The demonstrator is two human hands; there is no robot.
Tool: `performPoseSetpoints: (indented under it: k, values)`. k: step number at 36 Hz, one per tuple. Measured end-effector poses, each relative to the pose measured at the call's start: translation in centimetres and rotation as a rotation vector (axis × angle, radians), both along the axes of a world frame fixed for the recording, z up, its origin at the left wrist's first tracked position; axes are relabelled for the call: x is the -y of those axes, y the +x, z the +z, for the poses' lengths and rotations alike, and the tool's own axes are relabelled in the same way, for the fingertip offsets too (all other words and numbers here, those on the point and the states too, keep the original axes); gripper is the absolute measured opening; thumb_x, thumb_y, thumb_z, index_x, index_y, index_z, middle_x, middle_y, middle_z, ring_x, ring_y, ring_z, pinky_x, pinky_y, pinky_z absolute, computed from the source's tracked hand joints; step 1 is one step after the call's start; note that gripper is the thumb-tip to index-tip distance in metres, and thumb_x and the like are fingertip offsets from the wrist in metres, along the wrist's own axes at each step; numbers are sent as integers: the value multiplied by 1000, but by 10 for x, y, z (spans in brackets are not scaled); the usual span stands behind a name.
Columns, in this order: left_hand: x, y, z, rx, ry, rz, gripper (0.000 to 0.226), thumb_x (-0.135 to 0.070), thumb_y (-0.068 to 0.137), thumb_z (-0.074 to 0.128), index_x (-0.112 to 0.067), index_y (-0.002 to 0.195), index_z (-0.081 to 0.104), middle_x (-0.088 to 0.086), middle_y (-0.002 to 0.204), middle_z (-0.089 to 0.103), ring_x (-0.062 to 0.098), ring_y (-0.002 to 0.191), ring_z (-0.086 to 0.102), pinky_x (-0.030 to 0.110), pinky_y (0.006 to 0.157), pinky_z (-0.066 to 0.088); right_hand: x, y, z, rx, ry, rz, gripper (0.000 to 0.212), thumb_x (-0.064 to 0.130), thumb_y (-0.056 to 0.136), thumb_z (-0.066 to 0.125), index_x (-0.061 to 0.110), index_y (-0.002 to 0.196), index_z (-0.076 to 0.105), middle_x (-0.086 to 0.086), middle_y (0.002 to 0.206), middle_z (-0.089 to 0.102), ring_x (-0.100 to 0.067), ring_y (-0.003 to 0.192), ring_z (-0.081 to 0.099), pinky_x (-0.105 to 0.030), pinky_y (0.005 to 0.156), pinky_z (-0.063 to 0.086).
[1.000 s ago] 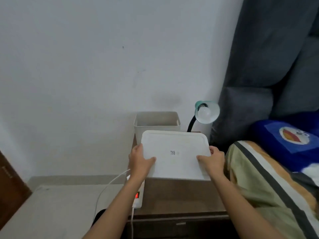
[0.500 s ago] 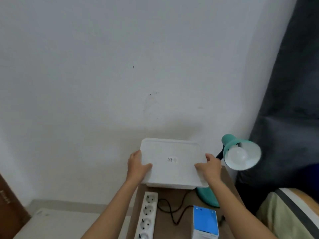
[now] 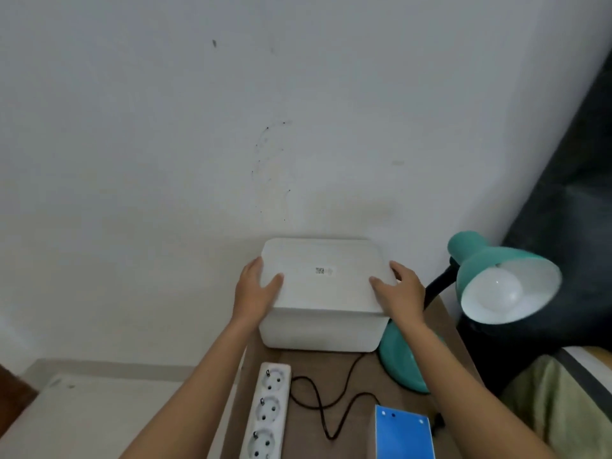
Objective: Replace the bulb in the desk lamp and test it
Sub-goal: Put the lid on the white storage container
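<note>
Nearest the camera, a blue box and a power strip lie on the table. Beyond them the left hand and right hand clasp the short ends of a white lidded bin, long axis left to right. The lamp, bulb apparently fitted, stands just right, nearer the right hand.
</note>
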State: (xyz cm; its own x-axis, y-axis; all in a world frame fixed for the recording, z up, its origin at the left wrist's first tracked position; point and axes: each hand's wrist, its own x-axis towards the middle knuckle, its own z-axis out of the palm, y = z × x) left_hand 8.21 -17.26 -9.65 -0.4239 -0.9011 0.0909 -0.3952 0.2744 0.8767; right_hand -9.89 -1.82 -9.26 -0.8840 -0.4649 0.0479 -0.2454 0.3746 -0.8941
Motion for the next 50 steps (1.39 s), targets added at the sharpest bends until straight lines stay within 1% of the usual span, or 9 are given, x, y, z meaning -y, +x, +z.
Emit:
performPoseSetpoints:
  k: [8, 15, 23, 27, 31, 37, 39, 44, 50]
  values:
    - [9, -4, -2, -44, 18, 45, 57, -25, 89, 61, -6, 139, 41, 7, 146, 41, 21, 135, 39, 31, 112, 29, 7, 4, -3, -18, -60, -53, 59, 25, 83, 65, 7, 136, 45, -9, 142, 46, -22, 130, 43, -33, 111, 34]
    - [8, -5, -4, -112, 64, 90, 53, -23, 90, 59, -9, 139, 43, 4, 145, 43, 19, 134, 40, 30, 110, 30, 8, 5, 0, -24, -27, -51, 60, 24, 84, 64, 6, 137, 43, -11, 143, 44, -24, 132, 41, -36, 112, 32]
    - [13, -5, -4, -160, 115, 111, 51, -21, 89, 61, -10, 136, 46, 4, 142, 48, 20, 130, 45, 28, 106, 34, 12, 3, 2, -9, -7, -70, 60, 22, 82, 65, 5, 135, 45, -13, 139, 48, -26, 130, 43, -37, 111, 34]
    - [15, -7, -3, -157, 109, 131, 49, -21, 89, 61, -10, 134, 49, 5, 139, 51, 21, 127, 48, 32, 108, 37, 14, 3, 3, 8, -5, -70, 60, 23, 83, 64, 5, 137, 43, -12, 142, 46, -25, 132, 41, -37, 111, 34]
    - [16, -8, -3, -174, 127, 143, 48, -19, 88, 61, -10, 134, 50, 6, 136, 54, 21, 124, 50, 33, 106, 39, 14, 2, 4, 1, 9, -75, 59, 21, 82, 64, 4, 135, 45, -13, 139, 49, -26, 130, 44, -36, 110, 36]
    - [16, -11, -2, -208, 171, 162, 48, -15, 88, 60, -10, 134, 49, 5, 136, 54, 21, 123, 52, 25, 97, 39, 14, 2, 5, 8, 23, -85, 58, 20, 79, 65, 3, 132, 49, -13, 134, 53, -27, 125, 48, -35, 107, 39]
    - [16, -11, -2, -223, 179, 173, 48, -14, 88, 59, -10, 135, 49, 5, 136, 53, 20, 124, 51, 25, 97, 39, 15, 2, 6, -3, 16, -86, 58, 21, 79, 65, 3, 132, 50, -13, 134, 54, -27, 125, 49, -36, 106, 40]
    - [17, -7, -2, -247, 189, 196, 47, -13, 89, 59, -8, 135, 48, 5, 138, 52, 19, 124, 50, 21, 95, 37, 18, 2, 14, -24, -7, -81, 57, 19, 80, 65, 4, 132, 50, -13, 136, 53, -25, 126, 48, -28, 100, 38]
    - [18, -7, -1, -212, 172, 176, 49, -16, 89, 58, -9, 136, 47, 6, 140, 50, 21, 126, 49, 28, 103, 37, 18, 8, 11, -34, -16, -86, 56, 21, 84, 62, 5, 135, 46, -11, 140, 48, -23, 131, 42, -30, 106, 34]
